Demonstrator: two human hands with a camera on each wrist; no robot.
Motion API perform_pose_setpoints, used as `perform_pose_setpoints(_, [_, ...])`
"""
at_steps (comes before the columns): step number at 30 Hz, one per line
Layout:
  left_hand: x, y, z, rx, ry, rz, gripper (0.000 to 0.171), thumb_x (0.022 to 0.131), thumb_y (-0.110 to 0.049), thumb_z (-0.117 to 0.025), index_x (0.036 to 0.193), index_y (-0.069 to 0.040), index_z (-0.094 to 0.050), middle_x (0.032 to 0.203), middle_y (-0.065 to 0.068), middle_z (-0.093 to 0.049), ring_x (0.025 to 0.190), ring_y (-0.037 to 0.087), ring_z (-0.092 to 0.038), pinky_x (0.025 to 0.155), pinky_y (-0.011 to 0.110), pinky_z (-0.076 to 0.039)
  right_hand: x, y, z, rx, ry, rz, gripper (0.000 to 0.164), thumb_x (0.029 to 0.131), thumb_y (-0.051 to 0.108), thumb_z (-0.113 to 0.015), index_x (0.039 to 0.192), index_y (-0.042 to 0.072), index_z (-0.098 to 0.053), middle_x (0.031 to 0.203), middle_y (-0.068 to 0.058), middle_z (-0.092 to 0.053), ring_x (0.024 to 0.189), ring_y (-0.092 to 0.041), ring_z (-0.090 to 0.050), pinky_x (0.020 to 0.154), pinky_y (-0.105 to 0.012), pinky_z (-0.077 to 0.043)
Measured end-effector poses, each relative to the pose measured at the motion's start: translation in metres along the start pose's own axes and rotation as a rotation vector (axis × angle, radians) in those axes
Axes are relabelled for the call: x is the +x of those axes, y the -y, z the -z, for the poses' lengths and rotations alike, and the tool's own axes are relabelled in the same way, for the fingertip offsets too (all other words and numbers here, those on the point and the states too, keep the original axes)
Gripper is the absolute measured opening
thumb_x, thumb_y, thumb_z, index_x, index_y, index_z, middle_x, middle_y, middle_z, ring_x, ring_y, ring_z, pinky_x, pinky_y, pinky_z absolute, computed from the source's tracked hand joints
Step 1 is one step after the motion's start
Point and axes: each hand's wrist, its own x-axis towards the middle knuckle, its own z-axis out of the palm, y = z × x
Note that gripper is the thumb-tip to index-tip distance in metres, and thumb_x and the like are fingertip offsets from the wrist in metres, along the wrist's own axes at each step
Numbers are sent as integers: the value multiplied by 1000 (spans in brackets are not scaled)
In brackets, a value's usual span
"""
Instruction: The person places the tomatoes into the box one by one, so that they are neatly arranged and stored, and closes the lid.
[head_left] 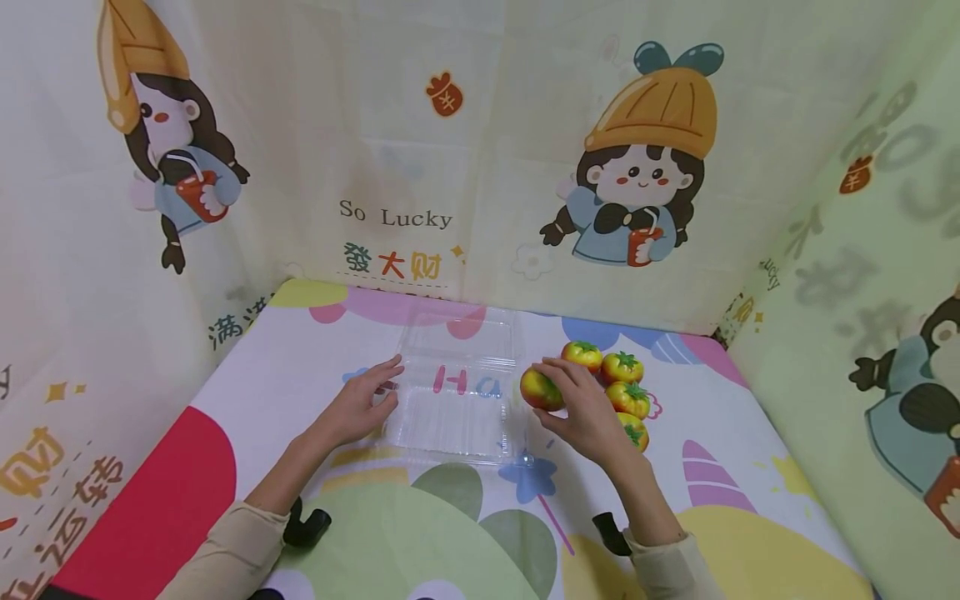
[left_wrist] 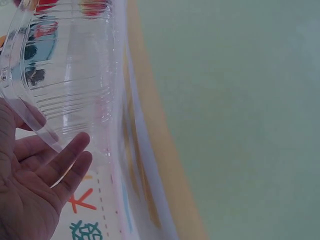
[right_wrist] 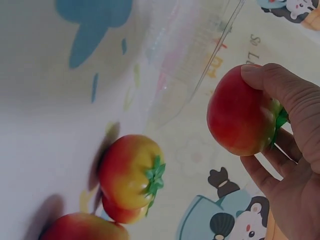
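The right hand [head_left: 587, 410] pinches one fruit [head_left: 540, 390], whose green leaves [right_wrist: 281, 118] only the right wrist view shows. The left hand [head_left: 362, 405] has its fingers spread at the clear box [head_left: 450, 423].

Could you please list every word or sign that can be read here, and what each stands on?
"So Lucky": back curtain
"發大财": back curtain, below "So Lucky"
"¥": red pouches printed on back and right curtain
"Ha": tablecloth, seen through the clear container
"满", "财", "运转": left curtain
Other fragments at folds and edges: cut off or too blurred to read fully.
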Motion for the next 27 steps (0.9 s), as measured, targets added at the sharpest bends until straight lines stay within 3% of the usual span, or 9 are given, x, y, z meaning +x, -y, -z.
perform_pose_setpoints(8, [0,0,1,9,5,7,44,96,1,-57,138,14,-54,153,29,-45,111,37,-68,94,50,-57,18,17,-5,24,31,21,71,76,9,-90,139,16,-59,142,-9,-55,131,-32,-53,97,-48,-57])
perform_pose_setpoints(17, [0,0,1,4,2,-1,43,96,2,-58,137,14,-55,152,29,-45,111,36,-69,94,49,-57,39,33,-19,82,56,102,67,80,11,-88,139,14,-58,143,-10,-55,130,-30,-52,96,-43,-58])
perform_pose_setpoints(27, [0,0,2,13,9,0,44,96,1,-57,138,13,-55,153,29,-45,111,35,-69,94,48,-58,53,46,-32,73,86,114,66,81,15,-88,139,15,-59,143,-8,-55,130,-27,-53,100,-42,-56])
